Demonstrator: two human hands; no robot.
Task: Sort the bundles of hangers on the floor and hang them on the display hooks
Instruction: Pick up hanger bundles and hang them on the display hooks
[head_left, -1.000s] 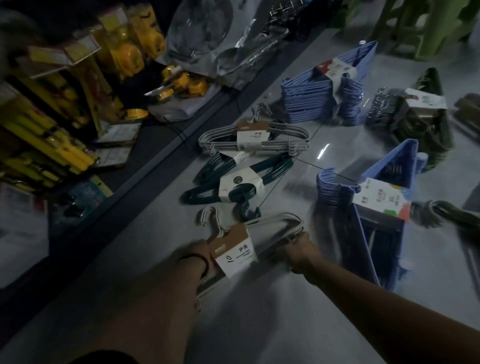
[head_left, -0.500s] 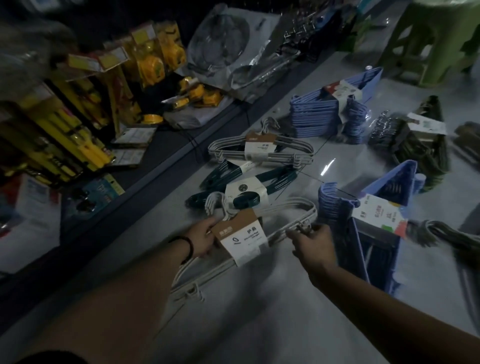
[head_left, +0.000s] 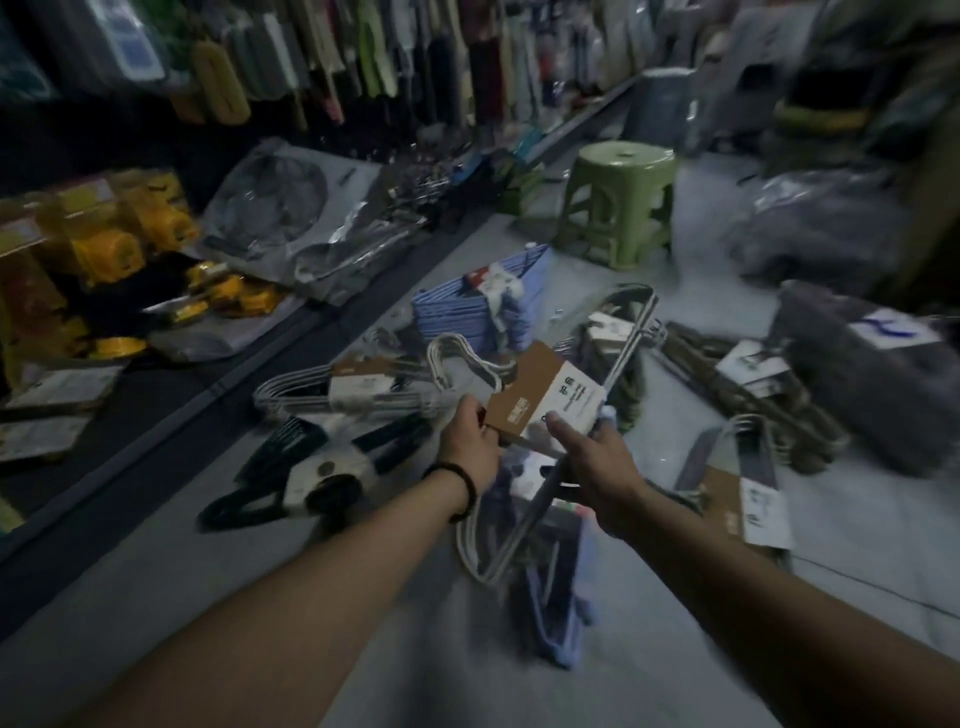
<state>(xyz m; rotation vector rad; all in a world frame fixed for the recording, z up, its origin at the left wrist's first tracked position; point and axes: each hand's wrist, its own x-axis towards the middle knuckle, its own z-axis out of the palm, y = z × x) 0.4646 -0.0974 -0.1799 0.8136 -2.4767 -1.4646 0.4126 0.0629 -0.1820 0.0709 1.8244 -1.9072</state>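
Observation:
A bundle of white hangers (head_left: 626, 338) with a brown and white card label is lifted off the floor and tilted upright. My left hand (head_left: 470, 434) grips it near the hooks at the label's left edge. My right hand (head_left: 597, 462) holds its lower bar, with the index finger stretched along the label. On the floor lie more bundles: white hangers (head_left: 332, 387), dark green hangers (head_left: 311, 467), blue hangers (head_left: 483, 306), a blue bundle (head_left: 550, 582) under my hands, olive hangers (head_left: 753, 395) and another white bundle (head_left: 748, 483) on the right.
A low dark shelf (head_left: 171, 384) on the left carries yellow tape measures (head_left: 119, 244) and plastic-wrapped goods. Hanging merchandise lines the wall behind. A green plastic stool (head_left: 618, 202) stands at the back. Grey wrapped parcels (head_left: 872, 379) sit at the right.
Both hands have raised the white labelled bundle from the floor and turned it upright. My view has lifted, so the stool and the hanging goods now show.

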